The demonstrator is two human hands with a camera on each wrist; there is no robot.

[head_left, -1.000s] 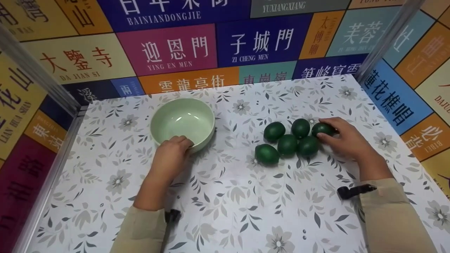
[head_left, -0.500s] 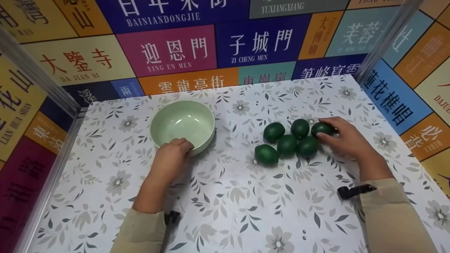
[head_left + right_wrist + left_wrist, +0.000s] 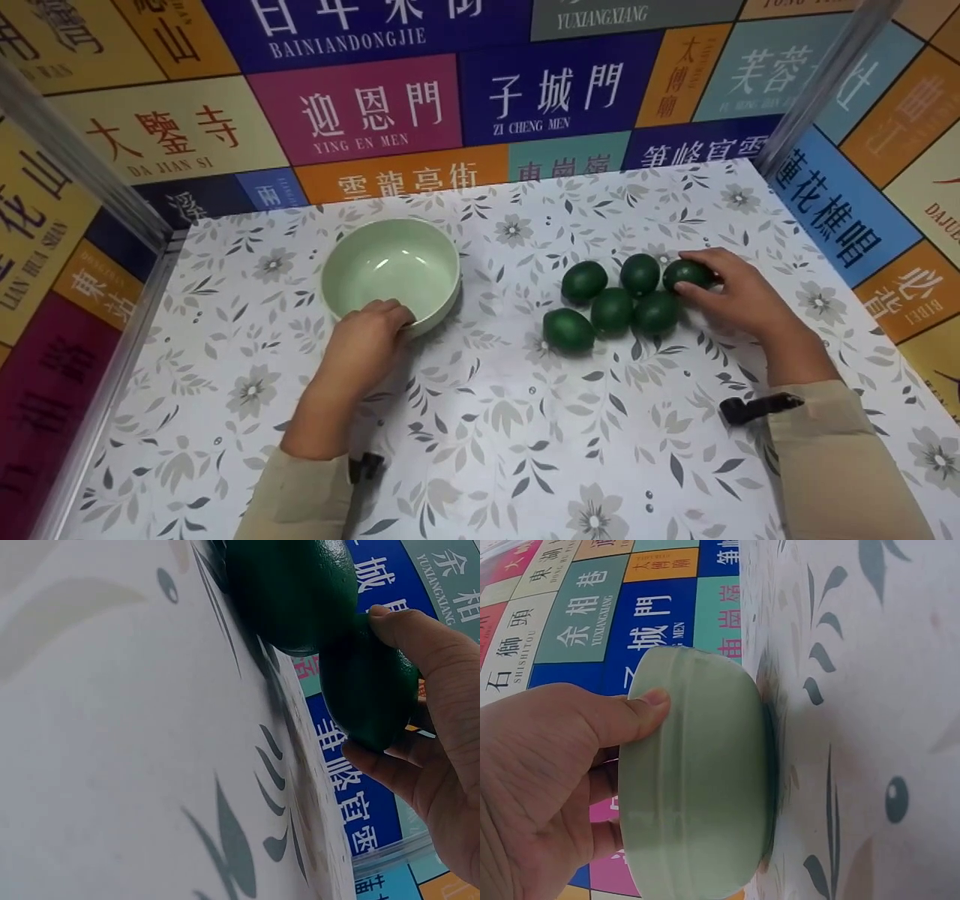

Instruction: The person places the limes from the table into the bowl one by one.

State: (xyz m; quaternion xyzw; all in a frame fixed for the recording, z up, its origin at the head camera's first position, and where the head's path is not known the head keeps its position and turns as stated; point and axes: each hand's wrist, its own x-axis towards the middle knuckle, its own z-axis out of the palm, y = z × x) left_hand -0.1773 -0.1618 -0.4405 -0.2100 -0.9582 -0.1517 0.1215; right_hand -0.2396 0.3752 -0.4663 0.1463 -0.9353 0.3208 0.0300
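A light green bowl [image 3: 397,270] stands upright on the table at the left. My left hand [image 3: 367,337] grips its near rim; the left wrist view shows the thumb [image 3: 654,701] on the outer wall and the other fingers over the rim, inside the bowl. To the right, several dark green limes [image 3: 613,310] lie close together. My right hand [image 3: 742,296] pinches the far-right lime [image 3: 686,276] between thumb and fingers. In the right wrist view this held lime [image 3: 367,686] appears behind a nearer lime [image 3: 296,592].
A white cloth with grey leaves and flowers [image 3: 495,465] covers the table. Panels with Chinese lettering [image 3: 559,94] rise behind it and at both sides, with metal posts [image 3: 817,82] at the corners. A black strap [image 3: 761,407] sits on the right wrist.
The bowl has slid slightly toward me, with my left hand still on its rim. My right hand and the limes have hardly moved.
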